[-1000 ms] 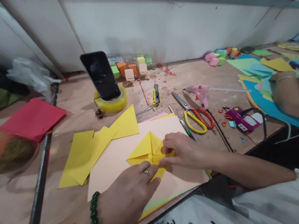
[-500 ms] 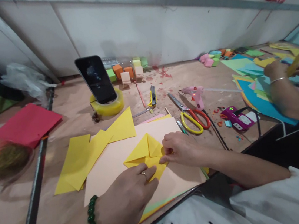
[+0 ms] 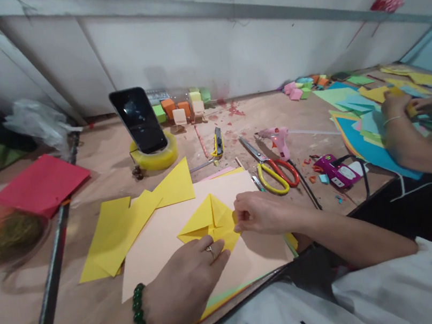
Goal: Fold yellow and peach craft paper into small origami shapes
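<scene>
A folded yellow paper [image 3: 212, 214] with creased triangular flaps lies on a stack of pale pink sheets [image 3: 153, 258]. My left hand [image 3: 192, 271], with a ring and a green bead bracelet, rests over its lower left part, fingers slightly apart and pressing on it. The right corner of the yellow paper is pinched between thumb and fingers of my right hand [image 3: 256, 213]. Loose yellow sheets [image 3: 116, 231] overlap the stack at its left.
Scissors [image 3: 272, 175], a pink glue gun [image 3: 277, 139] and a cutter [image 3: 218, 141] lie beyond my hands. A phone [image 3: 139, 120] leans on a tape roll [image 3: 154, 157]. At right, another person's hands [image 3: 395, 108] are over coloured papers.
My right fingers have shifted slightly along the yellow paper's right corner. The view has moved a little. The other person's hands have changed position.
</scene>
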A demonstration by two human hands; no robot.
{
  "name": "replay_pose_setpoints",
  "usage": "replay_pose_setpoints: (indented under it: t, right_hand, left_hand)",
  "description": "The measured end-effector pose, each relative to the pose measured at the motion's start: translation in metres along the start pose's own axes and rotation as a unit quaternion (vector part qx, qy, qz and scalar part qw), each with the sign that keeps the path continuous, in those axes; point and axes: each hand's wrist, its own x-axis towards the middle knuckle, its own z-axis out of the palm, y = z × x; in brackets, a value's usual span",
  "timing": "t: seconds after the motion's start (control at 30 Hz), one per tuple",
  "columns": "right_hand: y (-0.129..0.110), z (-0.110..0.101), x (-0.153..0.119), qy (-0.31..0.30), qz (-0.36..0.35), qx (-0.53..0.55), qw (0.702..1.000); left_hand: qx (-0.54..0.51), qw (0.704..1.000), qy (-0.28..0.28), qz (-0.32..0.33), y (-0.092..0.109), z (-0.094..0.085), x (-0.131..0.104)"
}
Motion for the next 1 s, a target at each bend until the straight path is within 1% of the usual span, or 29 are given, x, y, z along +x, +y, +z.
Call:
replay_pose_setpoints:
  t: [0.13, 0.3, 0.4, 0.5, 0.53, 0.63, 0.7, 0.8, 0.9, 0.97, 1.0]
  right_hand:
    - [0.002, 0.002, 0.0, 0.007, 0.014, 0.008, 1.0]
    - [0.013, 0.006, 0.001, 0.037, 0.052, 0.05, 0.997]
    - [0.016, 0.006, 0.001, 0.038, 0.047, 0.061, 0.996]
    - [0.018, 0.001, 0.001, 0.035, 0.034, 0.064, 0.997]
    - [0.019, -0.001, 0.001, 0.026, 0.022, 0.075, 0.997]
    - [0.026, -0.007, 0.0, -0.005, -0.031, 0.161, 0.986]
    - [0.032, -0.007, -0.003, 0.018, -0.055, 0.203, 0.978]
    - [0.039, 0.002, -0.011, 0.077, -0.067, 0.19, 0.976]
    - [0.041, 0.016, -0.019, 0.09, -0.087, 0.154, 0.98]
    - [0.041, 0.021, -0.02, 0.095, -0.074, 0.144, 0.982]
    - [0.04, 0.021, -0.019, 0.092, -0.057, 0.153, 0.982]
  left_hand:
    - [0.002, 1.0, 0.008, 0.0, 0.0, 0.0, 0.0]
    - [0.003, 1.0, 0.017, 0.002, 0.0, 0.0, 0.0]
    - [0.0, 1.0, 0.021, 0.002, 0.001, 0.0, 0.0]
    - [-0.005, 1.0, 0.014, -0.002, 0.002, -0.002, 0.001]
    - [-0.006, 1.0, 0.01, -0.003, 0.002, -0.003, 0.001]
    - [-0.011, 1.0, 0.006, -0.006, 0.003, -0.005, 0.001]
    - [-0.023, 1.0, 0.009, -0.01, 0.003, -0.007, 0.002]
    - [-0.043, 0.999, 0.015, -0.026, 0.002, -0.008, 0.005]
    - [-0.048, 0.998, 0.011, -0.045, 0.0, -0.008, 0.008]
    - [-0.044, 0.997, -0.002, -0.06, 0.0, -0.01, 0.012]
    - [-0.04, 0.997, -0.009, -0.066, 0.0, -0.011, 0.015]
